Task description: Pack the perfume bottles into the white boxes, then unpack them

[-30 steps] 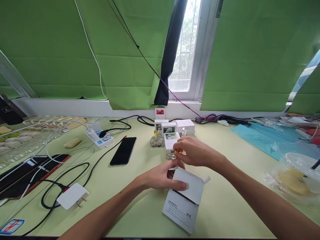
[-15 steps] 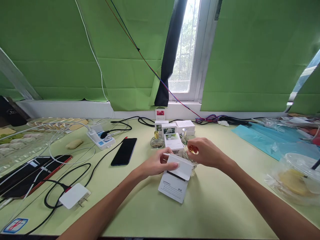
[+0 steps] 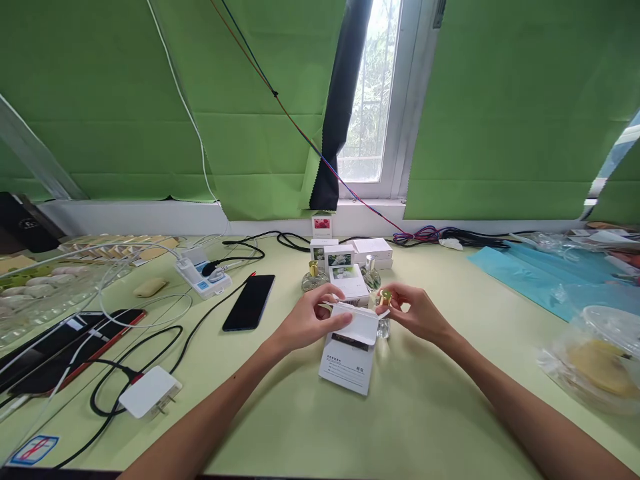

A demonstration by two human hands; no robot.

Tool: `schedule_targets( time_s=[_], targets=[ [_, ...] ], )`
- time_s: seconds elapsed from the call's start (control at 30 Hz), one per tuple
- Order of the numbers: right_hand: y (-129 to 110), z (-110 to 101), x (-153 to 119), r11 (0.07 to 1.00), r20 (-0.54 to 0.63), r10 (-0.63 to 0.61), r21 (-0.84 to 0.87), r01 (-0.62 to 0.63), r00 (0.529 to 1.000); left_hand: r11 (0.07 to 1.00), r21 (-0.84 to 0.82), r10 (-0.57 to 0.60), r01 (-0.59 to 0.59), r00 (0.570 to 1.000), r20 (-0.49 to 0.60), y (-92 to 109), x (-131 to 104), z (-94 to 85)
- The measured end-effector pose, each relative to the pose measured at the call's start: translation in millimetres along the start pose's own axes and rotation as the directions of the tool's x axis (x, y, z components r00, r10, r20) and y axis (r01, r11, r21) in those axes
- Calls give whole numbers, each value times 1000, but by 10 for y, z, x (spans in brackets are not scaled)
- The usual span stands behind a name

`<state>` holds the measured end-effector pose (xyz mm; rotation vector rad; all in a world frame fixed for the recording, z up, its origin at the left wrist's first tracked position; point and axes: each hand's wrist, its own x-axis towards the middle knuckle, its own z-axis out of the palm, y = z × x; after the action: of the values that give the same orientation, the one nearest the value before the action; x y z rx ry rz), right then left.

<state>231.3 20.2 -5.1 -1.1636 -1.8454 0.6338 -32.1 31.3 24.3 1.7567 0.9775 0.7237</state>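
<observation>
My left hand (image 3: 317,319) pinches a small white carton (image 3: 347,367) with dark printed text and a dark picture band. The carton's end flap (image 3: 357,325) is folded open and faces my right hand. Just right of the carton, my right hand (image 3: 413,312) has its fingertips closed at the gold cap of a clear glass perfume bottle (image 3: 383,328). The carton's flap partly hides this bottle. Behind the hands are a perfume bottle with a gold cap (image 3: 313,277), one with a silver cap (image 3: 371,273), and a white flower-picture box (image 3: 349,283).
More white boxes (image 3: 373,250) stand at the back. To the left are a black phone (image 3: 249,303), a power strip (image 3: 203,277), a white charger (image 3: 150,392), and cables. A blue sheet (image 3: 530,277) and a plastic-wrapped container (image 3: 595,360) lie at the right.
My right hand has turned from a fist-like grip to a fingertip hold at the bottle's gold cap. The carton in my left hand has shifted only slightly.
</observation>
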Motion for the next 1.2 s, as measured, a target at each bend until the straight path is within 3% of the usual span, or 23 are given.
schedule_targets(
  time_s=[0.13, 0.27, 0.43, 0.7, 0.87, 1.03, 1.2],
  targets=[
    [48, 8, -20, 999, -11, -26, 27, 26, 1000, 999, 40, 18, -17, 999, -31, -7, -25, 34],
    [58, 12, -31, 999, 16, -42, 34, 42, 999, 980, 175, 109, -89, 988, -111, 9, -43, 86],
    [78, 17, -41, 995, 83, -52, 84, 45, 995, 932, 305, 263, -195, 944, -199, 39, -58, 152],
    [62, 26, -53, 996, 89, -36, 89, 28, 995, 885, 349, 411, -308, 868, -279, 37, -38, 181],
    [32, 48, -63, 994, 80, -51, 97, 43, 996, 820, 451, 508, -354, 813, -286, -18, -34, 187],
    [23, 60, -73, 991, 64, -67, 118, 59, 996, 800, 464, 539, -380, 795, -277, -10, -70, 207],
    [42, 75, -69, 986, 57, -97, 138, 89, 994, 716, 523, 619, -463, 768, -167, -19, -94, 216]
  ],
)
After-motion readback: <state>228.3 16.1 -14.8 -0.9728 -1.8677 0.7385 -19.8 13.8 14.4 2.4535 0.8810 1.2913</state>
